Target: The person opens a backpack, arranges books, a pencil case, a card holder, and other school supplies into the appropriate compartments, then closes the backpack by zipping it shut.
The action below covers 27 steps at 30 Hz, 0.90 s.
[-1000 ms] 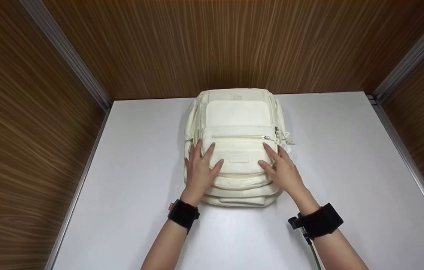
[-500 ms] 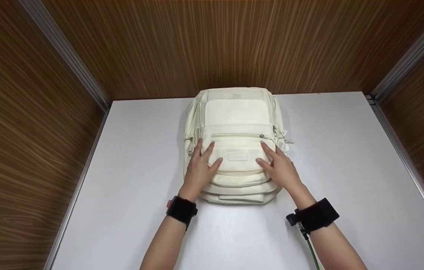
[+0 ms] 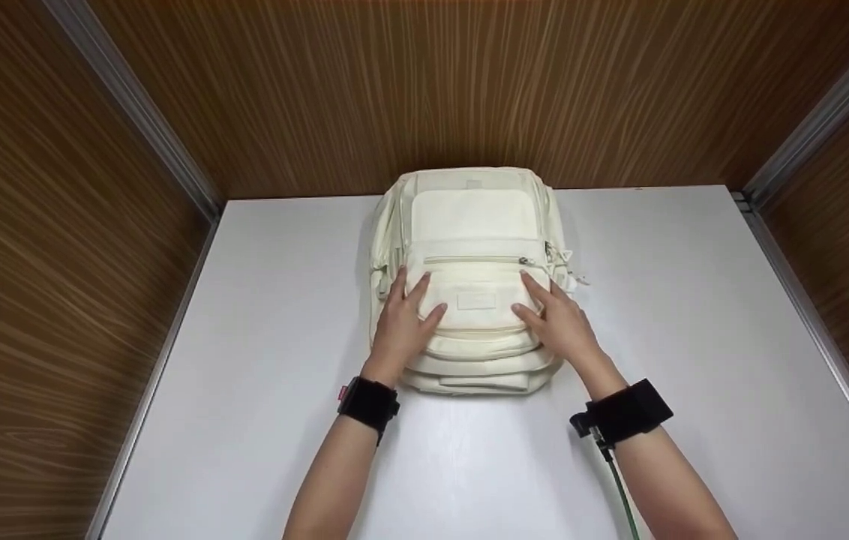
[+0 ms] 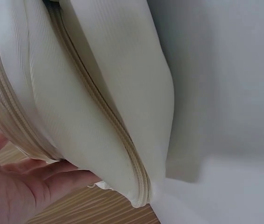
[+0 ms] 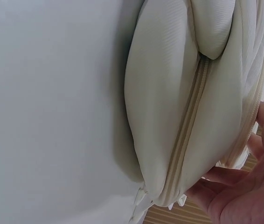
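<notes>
A cream backpack [image 3: 473,214] lies front side up on a white table [image 3: 274,337]. My left hand [image 3: 400,326] rests on the left of its lower front pocket, fingers spread. On the opposite side, my right hand [image 3: 565,322] touches the same pocket, thumb and index finger on top. In the left wrist view, fairly straight fingers [image 4: 71,179] reach along the side of the backpack [image 4: 136,79], below a long zipper. The right wrist view has my fingers [image 5: 225,176] against the other side, beside another zipper [image 5: 185,133]. Neither hand pinches a zipper pull.
Brown wood-grain panels [image 3: 469,90] enclose the back and both sides of the table, with metal posts in the corners. The backpack's top end is close to the back panel. A green cable [image 3: 623,495] runs from the right wrist strap [image 3: 628,412].
The backpack has slid a little away from me, toward the back panel. Both hands have moved forward with it, keeping nearly the same place on its pocket.
</notes>
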### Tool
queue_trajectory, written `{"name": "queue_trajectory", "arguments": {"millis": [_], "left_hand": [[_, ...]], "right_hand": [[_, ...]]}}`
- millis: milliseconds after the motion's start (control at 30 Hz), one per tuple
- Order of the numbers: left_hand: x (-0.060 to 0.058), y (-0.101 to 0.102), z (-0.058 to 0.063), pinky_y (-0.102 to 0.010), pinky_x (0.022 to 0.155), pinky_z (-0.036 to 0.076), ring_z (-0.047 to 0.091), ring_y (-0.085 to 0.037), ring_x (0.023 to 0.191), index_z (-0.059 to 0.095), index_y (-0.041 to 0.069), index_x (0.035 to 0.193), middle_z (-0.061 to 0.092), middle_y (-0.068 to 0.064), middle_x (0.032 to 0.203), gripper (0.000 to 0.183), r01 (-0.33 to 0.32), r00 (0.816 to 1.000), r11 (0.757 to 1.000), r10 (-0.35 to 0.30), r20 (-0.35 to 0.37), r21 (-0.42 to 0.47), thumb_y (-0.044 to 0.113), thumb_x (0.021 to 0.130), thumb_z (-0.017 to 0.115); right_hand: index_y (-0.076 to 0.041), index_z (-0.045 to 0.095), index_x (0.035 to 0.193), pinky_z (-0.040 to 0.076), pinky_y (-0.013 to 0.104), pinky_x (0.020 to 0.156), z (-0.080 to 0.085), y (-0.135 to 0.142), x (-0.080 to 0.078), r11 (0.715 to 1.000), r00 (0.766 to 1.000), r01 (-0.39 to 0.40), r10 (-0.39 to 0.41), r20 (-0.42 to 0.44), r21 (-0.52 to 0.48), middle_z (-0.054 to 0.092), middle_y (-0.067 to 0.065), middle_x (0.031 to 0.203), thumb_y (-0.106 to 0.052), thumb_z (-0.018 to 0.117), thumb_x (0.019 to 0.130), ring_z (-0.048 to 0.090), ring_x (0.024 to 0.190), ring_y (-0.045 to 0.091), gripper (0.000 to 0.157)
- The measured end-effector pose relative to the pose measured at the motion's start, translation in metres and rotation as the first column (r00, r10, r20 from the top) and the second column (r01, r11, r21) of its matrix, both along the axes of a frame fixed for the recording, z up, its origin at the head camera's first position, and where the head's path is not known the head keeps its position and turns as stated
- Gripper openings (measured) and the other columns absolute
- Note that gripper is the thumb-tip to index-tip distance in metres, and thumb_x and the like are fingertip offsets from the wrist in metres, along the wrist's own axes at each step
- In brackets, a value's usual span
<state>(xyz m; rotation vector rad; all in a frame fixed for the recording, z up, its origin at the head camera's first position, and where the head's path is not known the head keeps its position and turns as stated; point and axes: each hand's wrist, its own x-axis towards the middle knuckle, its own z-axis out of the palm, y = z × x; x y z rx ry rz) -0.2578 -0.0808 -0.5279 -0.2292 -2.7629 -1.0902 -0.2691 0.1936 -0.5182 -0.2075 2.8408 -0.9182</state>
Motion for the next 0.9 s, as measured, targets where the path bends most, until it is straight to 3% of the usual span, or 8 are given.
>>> {"name": "queue_trajectory", "arguments": {"millis": [200, 367, 500, 667, 767, 900], "left_hand": [[-0.007, 0.002, 0.0, -0.042, 0.1, 0.044, 0.037, -0.043, 0.135, 0.049, 0.013, 0.145, 0.022, -0.026, 0.156, 0.06, -0.001, 1.0, 1.0, 0.001, 0.001, -0.012, 0.038, 0.094, 0.066], [-0.01, 0.003, 0.0, -0.043, 0.099, 0.045, 0.036, -0.044, 0.135, 0.048, 0.012, 0.145, 0.022, -0.027, 0.156, 0.061, 0.0, 1.0, 1.0, 0.0, -0.002, -0.021, 0.039, 0.094, 0.066], [-0.01, 0.003, -0.001, -0.043, 0.095, 0.048, 0.038, -0.043, 0.135, 0.049, 0.013, 0.145, 0.023, -0.026, 0.155, 0.061, -0.006, 1.0, 0.999, 0.006, -0.011, -0.041, 0.04, 0.094, 0.066], [-0.009, 0.002, 0.001, -0.047, 0.09, 0.051, 0.038, -0.042, 0.135, 0.046, 0.016, 0.148, 0.024, -0.024, 0.156, 0.062, 0.002, 1.0, 0.995, -0.001, 0.006, -0.099, 0.044, 0.095, 0.062], [-0.007, -0.002, 0.004, -0.051, 0.093, 0.048, 0.043, -0.043, 0.131, 0.044, 0.018, 0.149, 0.026, -0.024, 0.155, 0.061, 0.021, 1.0, 0.989, -0.022, -0.007, -0.149, 0.046, 0.096, 0.059], [-0.002, -0.012, 0.006, -0.052, 0.093, 0.046, 0.052, -0.043, 0.121, 0.048, 0.018, 0.146, 0.034, -0.026, 0.15, 0.059, 0.02, 0.997, 0.978, -0.036, -0.072, -0.206, 0.046, 0.096, 0.059]], "right_hand": [[-0.032, 0.025, 0.156, 0.036, 0.063, 0.099, 0.001, 0.002, -0.007, 1.0, 1.0, -0.002, 0.002, 0.011, 0.011, 0.022, 0.035, 0.152, -0.056, 0.049, 0.097, 0.059, 0.106, 0.043, 0.068], [-0.03, 0.025, 0.156, 0.028, 0.065, 0.104, 0.002, 0.002, -0.009, 1.0, 1.0, -0.003, 0.003, 0.006, 0.012, 0.025, 0.035, 0.151, -0.056, 0.048, 0.098, 0.03, 0.136, 0.05, 0.068], [-0.031, 0.025, 0.156, 0.03, 0.066, 0.103, 0.001, 0.002, -0.008, 1.0, 1.0, 0.0, 0.0, -0.002, 0.008, 0.024, 0.035, 0.151, -0.056, 0.048, 0.098, 0.035, 0.134, 0.05, 0.068], [-0.031, 0.025, 0.156, 0.044, 0.062, 0.088, 0.003, 0.004, -0.005, 1.0, 1.0, 0.001, 0.0, -0.027, 0.025, 0.021, 0.033, 0.153, -0.055, 0.049, 0.098, 0.06, 0.103, 0.041, 0.067], [-0.028, 0.029, 0.155, 0.047, 0.062, 0.081, 0.006, 0.007, 0.0, 0.998, 0.997, 0.008, -0.003, -0.074, 0.064, 0.02, 0.031, 0.154, -0.054, 0.052, 0.097, 0.058, 0.108, 0.045, 0.068], [-0.022, 0.038, 0.152, 0.046, 0.066, 0.082, 0.009, 0.015, 0.004, 0.989, 0.976, 0.039, -0.007, -0.217, 0.144, 0.022, 0.026, 0.155, -0.049, 0.06, 0.095, 0.035, 0.131, 0.054, 0.066]]}}
